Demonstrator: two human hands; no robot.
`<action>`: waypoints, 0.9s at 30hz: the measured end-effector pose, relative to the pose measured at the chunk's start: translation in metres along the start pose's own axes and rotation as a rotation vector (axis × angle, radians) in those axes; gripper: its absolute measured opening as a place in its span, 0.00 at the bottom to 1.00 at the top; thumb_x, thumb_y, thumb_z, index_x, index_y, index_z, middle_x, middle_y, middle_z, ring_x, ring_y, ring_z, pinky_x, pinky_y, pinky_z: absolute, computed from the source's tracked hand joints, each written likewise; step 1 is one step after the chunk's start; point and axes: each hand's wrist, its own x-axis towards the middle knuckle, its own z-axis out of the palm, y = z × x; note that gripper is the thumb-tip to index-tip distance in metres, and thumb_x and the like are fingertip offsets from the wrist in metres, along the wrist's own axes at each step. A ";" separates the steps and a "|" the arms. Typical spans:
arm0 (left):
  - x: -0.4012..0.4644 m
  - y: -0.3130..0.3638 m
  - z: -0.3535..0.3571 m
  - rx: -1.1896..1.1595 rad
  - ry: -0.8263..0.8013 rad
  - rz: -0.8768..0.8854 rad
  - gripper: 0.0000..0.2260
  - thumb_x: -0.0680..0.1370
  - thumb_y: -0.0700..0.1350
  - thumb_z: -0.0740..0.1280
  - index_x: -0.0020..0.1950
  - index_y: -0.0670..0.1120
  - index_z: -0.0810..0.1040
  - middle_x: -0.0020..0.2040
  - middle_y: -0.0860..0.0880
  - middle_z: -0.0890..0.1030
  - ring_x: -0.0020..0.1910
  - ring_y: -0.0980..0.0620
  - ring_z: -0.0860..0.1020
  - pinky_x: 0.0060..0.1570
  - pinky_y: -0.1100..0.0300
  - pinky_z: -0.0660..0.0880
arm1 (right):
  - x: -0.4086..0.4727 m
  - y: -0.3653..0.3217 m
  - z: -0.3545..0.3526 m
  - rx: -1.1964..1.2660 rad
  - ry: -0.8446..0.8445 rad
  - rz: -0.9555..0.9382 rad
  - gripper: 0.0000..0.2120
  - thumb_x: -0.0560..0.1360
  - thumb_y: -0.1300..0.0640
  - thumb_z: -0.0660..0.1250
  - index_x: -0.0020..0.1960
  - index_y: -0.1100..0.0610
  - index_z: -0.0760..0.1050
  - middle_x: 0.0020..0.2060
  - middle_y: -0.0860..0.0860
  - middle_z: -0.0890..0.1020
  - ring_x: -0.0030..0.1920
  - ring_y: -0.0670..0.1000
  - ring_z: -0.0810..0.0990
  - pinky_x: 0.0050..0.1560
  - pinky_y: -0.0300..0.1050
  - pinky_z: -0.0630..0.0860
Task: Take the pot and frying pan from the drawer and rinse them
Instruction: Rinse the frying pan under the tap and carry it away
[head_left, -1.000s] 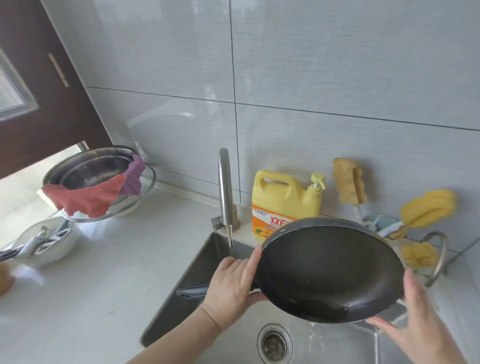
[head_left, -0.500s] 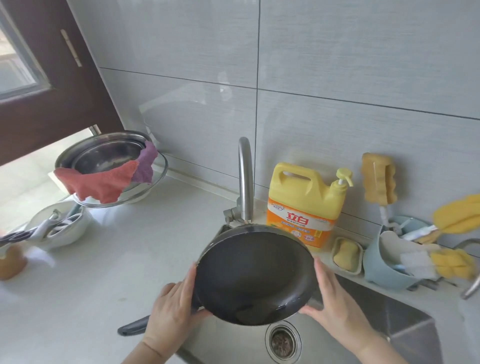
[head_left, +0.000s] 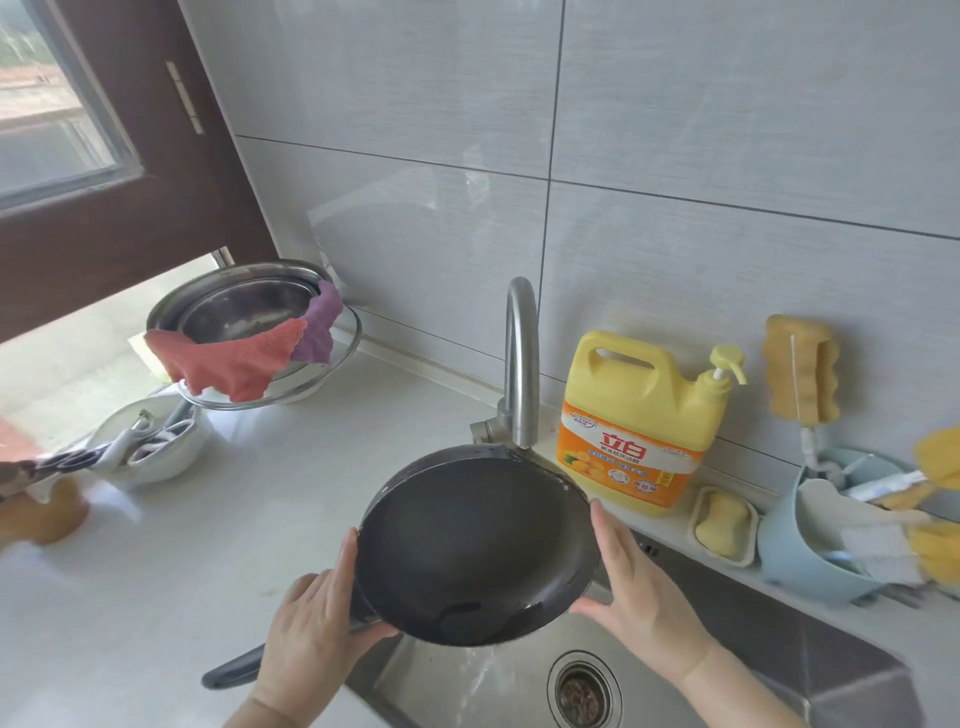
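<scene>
A black frying pan (head_left: 475, 545) is tilted toward me over the steel sink (head_left: 753, 670), its far rim under the faucet (head_left: 519, 364). Water pours off the pan's low near edge into the basin. My left hand (head_left: 317, 623) grips the pan's left rim where the dark handle (head_left: 231, 670) sticks out toward the lower left. My right hand (head_left: 634, 597) holds the right rim, fingers along the outside and thumb under the edge. A steel pot (head_left: 244, 306) stands on the counter at the back left with red and purple cloths draped over its rim.
A yellow detergent jug (head_left: 644, 421) and a soap dish (head_left: 724, 525) stand behind the sink. At the right, a blue caddy (head_left: 810, 551) holds brushes and sponges. A white bowl (head_left: 150, 441) with scissors sits at the left. The drain (head_left: 584, 691) lies below the pan.
The pan has shifted left in view and now sits under the faucet, with both hands still on its rim. Water now runs off its low edge. My head has turned right and down.
</scene>
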 end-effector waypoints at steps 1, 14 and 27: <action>0.006 0.006 0.002 -0.012 -0.015 -0.008 0.46 0.71 0.70 0.60 0.80 0.44 0.51 0.34 0.51 0.81 0.29 0.48 0.78 0.40 0.59 0.68 | -0.005 0.005 -0.004 0.000 0.009 0.016 0.66 0.59 0.46 0.83 0.80 0.51 0.39 0.75 0.54 0.61 0.70 0.48 0.66 0.61 0.40 0.72; 0.055 0.075 0.043 -0.234 -0.113 -0.003 0.45 0.73 0.69 0.60 0.77 0.39 0.52 0.34 0.54 0.76 0.31 0.55 0.74 0.36 0.62 0.68 | -0.076 0.057 -0.067 -0.164 0.197 0.278 0.47 0.71 0.24 0.49 0.79 0.54 0.49 0.60 0.68 0.77 0.52 0.63 0.83 0.46 0.45 0.75; 0.022 0.020 0.016 -0.132 -0.049 -0.060 0.51 0.68 0.67 0.67 0.80 0.42 0.48 0.34 0.52 0.79 0.34 0.53 0.75 0.40 0.59 0.66 | -0.027 0.018 -0.028 -0.018 0.029 0.065 0.63 0.59 0.44 0.79 0.80 0.53 0.42 0.78 0.49 0.56 0.71 0.50 0.64 0.64 0.36 0.63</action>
